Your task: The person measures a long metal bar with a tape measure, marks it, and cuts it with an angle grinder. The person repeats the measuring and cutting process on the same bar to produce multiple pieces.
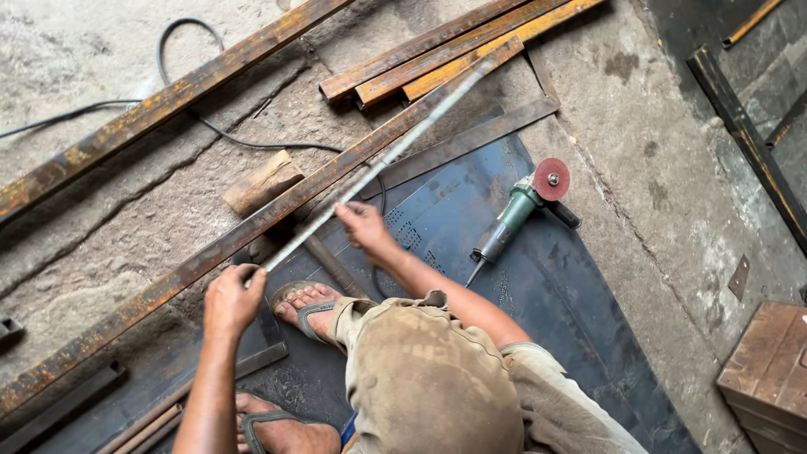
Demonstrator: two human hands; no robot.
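Two hands on a long steel ruler (378, 164): left hand (231, 296) grips its near end, right hand (361, 225) pinches mid-length, laying it along the rusty steel bar (252, 223) on the floor. Thin, springy, light; best held at both ends.

Both hands, left (231, 296) and right (361, 225), hold what looks like a steel rule (382, 160) along a rusty bar (252, 223)

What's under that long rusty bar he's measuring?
A wood block props the bar; the dark sheet lies beneath nearer him. The tape covers part of its top.
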